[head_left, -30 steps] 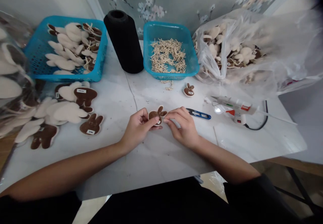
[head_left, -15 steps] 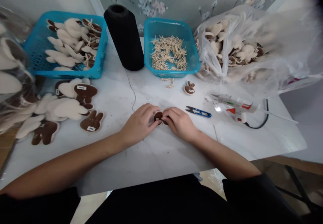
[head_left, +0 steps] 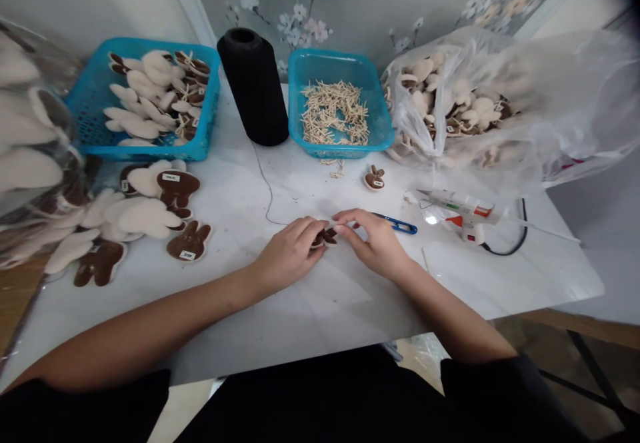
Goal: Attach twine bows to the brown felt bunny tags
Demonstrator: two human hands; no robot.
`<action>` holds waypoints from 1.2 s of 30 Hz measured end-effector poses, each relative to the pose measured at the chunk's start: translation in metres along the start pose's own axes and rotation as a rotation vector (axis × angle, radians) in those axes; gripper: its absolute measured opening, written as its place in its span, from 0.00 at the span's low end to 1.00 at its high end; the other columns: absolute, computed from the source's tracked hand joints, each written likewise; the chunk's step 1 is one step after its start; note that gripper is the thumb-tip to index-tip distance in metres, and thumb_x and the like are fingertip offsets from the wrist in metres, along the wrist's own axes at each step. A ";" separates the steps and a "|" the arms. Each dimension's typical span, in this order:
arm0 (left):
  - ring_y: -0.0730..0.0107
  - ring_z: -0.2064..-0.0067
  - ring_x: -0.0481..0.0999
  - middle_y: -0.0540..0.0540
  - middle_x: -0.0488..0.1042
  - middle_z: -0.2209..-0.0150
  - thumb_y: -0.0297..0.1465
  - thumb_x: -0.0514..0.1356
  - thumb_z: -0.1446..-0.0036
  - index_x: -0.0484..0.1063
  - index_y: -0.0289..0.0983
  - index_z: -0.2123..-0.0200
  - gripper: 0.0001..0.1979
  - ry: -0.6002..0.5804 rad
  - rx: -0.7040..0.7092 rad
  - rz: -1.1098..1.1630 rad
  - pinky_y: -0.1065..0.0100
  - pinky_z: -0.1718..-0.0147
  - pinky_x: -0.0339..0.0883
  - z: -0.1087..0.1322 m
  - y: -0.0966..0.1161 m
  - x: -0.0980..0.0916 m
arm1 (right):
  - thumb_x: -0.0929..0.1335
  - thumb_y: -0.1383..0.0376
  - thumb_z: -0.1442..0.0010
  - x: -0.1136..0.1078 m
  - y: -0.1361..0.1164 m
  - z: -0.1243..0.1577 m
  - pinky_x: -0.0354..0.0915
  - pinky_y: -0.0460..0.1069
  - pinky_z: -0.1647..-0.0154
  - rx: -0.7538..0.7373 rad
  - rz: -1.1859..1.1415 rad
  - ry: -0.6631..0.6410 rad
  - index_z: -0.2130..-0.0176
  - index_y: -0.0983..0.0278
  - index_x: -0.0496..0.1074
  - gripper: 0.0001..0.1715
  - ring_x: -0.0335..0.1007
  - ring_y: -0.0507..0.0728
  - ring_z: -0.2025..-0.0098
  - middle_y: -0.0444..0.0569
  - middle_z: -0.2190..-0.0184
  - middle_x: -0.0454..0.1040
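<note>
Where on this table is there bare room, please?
Mostly bare: tabletop between the held rabbit, forearms and front edge; also front right, between glue gun and edge. Crowded: left side, with rabbit pieces; back, with blue baskets, black spool and plastic bag.

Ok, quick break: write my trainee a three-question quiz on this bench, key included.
1. True or false: the black spool stands between the basket of plush pieces and the basket of short cords.
2. Which of the person's hands covers more of the held bunny piece?
3. Fill in: right of the blue snips lies a ____.

Key: 1. True. 2. The left hand. 3. Glue gun.
</note>
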State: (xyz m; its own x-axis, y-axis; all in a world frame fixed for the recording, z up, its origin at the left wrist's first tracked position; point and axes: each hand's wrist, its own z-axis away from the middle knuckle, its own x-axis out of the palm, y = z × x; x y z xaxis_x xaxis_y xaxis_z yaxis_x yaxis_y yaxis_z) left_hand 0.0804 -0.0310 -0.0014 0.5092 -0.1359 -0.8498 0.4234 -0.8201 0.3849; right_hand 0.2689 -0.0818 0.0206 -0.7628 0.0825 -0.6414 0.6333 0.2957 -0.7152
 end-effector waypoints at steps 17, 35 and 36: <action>0.64 0.64 0.78 0.46 0.79 0.66 0.26 0.52 0.43 0.74 0.36 0.67 0.10 -0.044 -0.033 -0.075 0.66 0.68 0.72 0.005 0.005 -0.008 | 0.61 0.58 0.37 -0.036 0.042 0.046 0.60 0.52 0.68 0.329 0.907 -0.044 0.58 0.68 0.66 0.15 0.65 0.62 0.63 0.59 0.63 0.67; 0.73 0.68 0.75 0.52 0.78 0.66 0.27 0.55 0.46 0.73 0.38 0.71 0.07 -0.198 -0.237 0.165 0.73 0.72 0.62 -0.011 0.001 -0.019 | 0.56 0.65 0.34 -0.026 -0.005 0.045 0.67 0.53 0.61 0.163 0.272 -0.252 0.50 0.64 0.60 0.14 0.69 0.59 0.59 0.54 0.59 0.70; 0.73 0.69 0.75 0.52 0.78 0.66 0.28 0.55 0.46 0.73 0.38 0.71 0.07 -0.217 -0.264 0.193 0.73 0.72 0.62 -0.012 0.001 -0.020 | 0.56 0.65 0.34 -0.025 -0.007 0.046 0.67 0.54 0.61 0.150 0.274 -0.263 0.49 0.64 0.60 0.15 0.69 0.59 0.59 0.54 0.60 0.70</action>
State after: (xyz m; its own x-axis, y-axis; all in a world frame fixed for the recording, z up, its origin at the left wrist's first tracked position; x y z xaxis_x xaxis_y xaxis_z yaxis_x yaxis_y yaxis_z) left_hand 0.0792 -0.0223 0.0199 0.4400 -0.4111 -0.7984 0.5283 -0.6004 0.6003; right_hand 0.2900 -0.1297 0.0287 -0.5159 -0.1125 -0.8492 0.8355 0.1525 -0.5278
